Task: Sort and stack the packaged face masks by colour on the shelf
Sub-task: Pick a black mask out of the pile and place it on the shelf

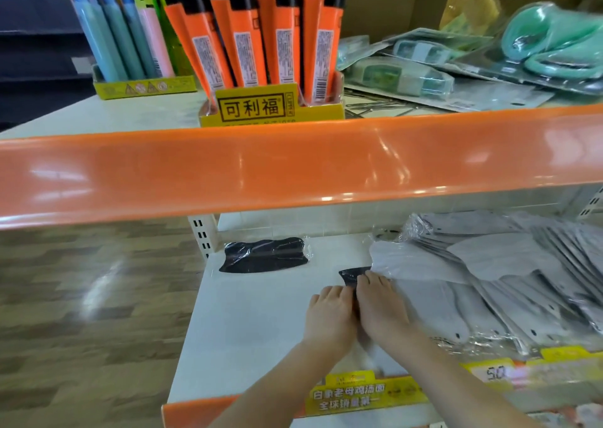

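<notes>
A single head-worn wide-angle view looks forward and down from close in front of a shelf (261,313); its orange edge strip (293,163) crosses mid-frame, the upper tier fills the top, both forearms enter from the lower right, floor at lower left

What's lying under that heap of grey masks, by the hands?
A black packaged mask pokes out from under the grey mask pile, with both hands, left and right, on it. Most of it is covered; anything deeper is hidden.
</notes>
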A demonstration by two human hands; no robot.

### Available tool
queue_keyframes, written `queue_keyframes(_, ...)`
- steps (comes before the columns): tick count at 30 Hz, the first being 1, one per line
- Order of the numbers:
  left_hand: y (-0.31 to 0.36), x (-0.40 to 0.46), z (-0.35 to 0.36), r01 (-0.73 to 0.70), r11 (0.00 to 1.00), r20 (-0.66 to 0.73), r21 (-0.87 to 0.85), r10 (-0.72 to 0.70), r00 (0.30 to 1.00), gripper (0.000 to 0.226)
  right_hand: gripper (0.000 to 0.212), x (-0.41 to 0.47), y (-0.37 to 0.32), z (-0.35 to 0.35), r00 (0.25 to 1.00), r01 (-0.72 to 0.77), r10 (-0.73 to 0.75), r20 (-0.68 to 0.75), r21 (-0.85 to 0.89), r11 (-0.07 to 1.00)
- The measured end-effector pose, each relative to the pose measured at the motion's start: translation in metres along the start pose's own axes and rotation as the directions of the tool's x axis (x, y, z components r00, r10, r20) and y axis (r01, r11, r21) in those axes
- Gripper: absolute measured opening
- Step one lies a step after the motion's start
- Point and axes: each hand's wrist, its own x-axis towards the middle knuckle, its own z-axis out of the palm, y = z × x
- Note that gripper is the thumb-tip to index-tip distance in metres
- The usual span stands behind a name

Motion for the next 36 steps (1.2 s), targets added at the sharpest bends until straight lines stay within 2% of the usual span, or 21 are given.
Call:
queue_keyframes(4, 0.008, -0.002, 0.002, 0.063, 0.990, -0.020, -0.129, -0.066, 0.998, 0.041, 0.031, -0.007, -0.001, 0.006, 0.998, 0.037, -0.035, -0.050, 0.040, 0.999)
queue_keyframes(7, 0.015, 0.001, -0.010, 0.174, 0.929, -0.054, -0.326, -0.202, 0.978, 0.036, 0.031, -0.014, -0.001, 0.005, 0.995, 0.065, -0.063, -0.081, 0.025, 0.998)
queue_keyframes(9, 0.018, 0.006, -0.016, 0.302, 0.822, 0.021, -0.484, -0.334, 0.942, 0.034, 0.030, -0.020, -0.003, 0.004, 0.993, 0.081, -0.079, -0.088, 0.015, 0.997)
queue_keyframes(11, 0.020, 0.011, -0.022, 0.388, 0.655, 0.095, -0.648, -0.436, 0.895, 0.031, 0.030, -0.022, -0.004, 0.008, 0.990, 0.096, -0.093, -0.108, 0.024, 0.995)
queue_keyframes(13, 0.018, 0.013, -0.027, 0.458, 0.470, 0.204, -0.755, -0.495, 0.844, 0.032, 0.032, -0.025, -0.006, 0.010, 0.992, 0.087, -0.085, -0.098, 0.015, 0.996)
queue_keyframes(14, 0.015, 0.014, -0.027, 0.478, 0.412, 0.244, -0.776, -0.504, 0.829, 0.034, 0.030, -0.025, -0.007, 0.010, 0.992, 0.074, -0.071, -0.106, 0.026, 0.997)
queue_keyframes(17, 0.013, 0.013, -0.031, 0.480, 0.368, 0.272, -0.796, -0.491, 0.828, 0.038, 0.023, -0.021, -0.007, 0.008, 0.983, 0.064, -0.054, -0.174, 0.053, 0.997)
queue_keyframes(19, 0.012, 0.012, -0.035, 0.459, 0.365, 0.263, -0.810, -0.474, 0.840, 0.039, 0.012, -0.017, -0.004, 0.004, 0.990, 0.051, -0.034, -0.137, 0.118, 0.992)
queue_keyframes(22, 0.014, 0.010, -0.044, 0.418, 0.396, 0.223, -0.818, -0.451, 0.864, 0.029, 0.016, -0.009, 0.001, -0.004, 0.976, -0.025, 0.094, -0.195, 0.331, 0.943)
queue_keyframes(24, 0.012, 0.010, -0.048, 0.411, 0.359, 0.220, -0.838, -0.467, 0.857, 0.022, 0.012, -0.006, 0.001, -0.017, 0.935, -0.019, 0.195, -0.297, 0.505, 0.863)
queue_keyframes(26, 0.009, 0.008, -0.053, 0.426, 0.231, 0.279, -0.875, -0.477, 0.833, 0.016, 0.005, -0.006, 0.001, -0.029, 0.889, 0.033, 0.259, -0.378, 0.617, 0.786)
queue_keyframes(29, 0.003, 0.005, -0.064, 0.467, -0.045, 0.437, -0.883, -0.444, 0.783, 0.021, 0.025, -0.010, -0.004, -0.060, 0.866, 0.112, 0.265, -0.424, 0.681, 0.724)
queue_keyframes(31, -0.003, 0.003, -0.072, 0.487, -0.178, 0.515, -0.855, -0.402, 0.757, 0.031, 0.031, -0.013, -0.010, -0.078, 0.913, 0.134, 0.182, -0.366, 0.689, 0.712)
queue_keyframes(34, -0.017, 0.000, -0.086, 0.503, -0.370, 0.611, -0.781, -0.285, 0.738, 0.044, 0.022, -0.026, -0.019, -0.098, 0.960, 0.199, 0.009, -0.280, 0.705, 0.680)
queue_keyframes(36, -0.029, -0.002, -0.094, 0.504, -0.426, 0.626, -0.751, -0.216, 0.750, 0.049, 0.025, -0.039, -0.026, -0.105, 0.965, 0.247, -0.093, -0.245, 0.728, 0.640)
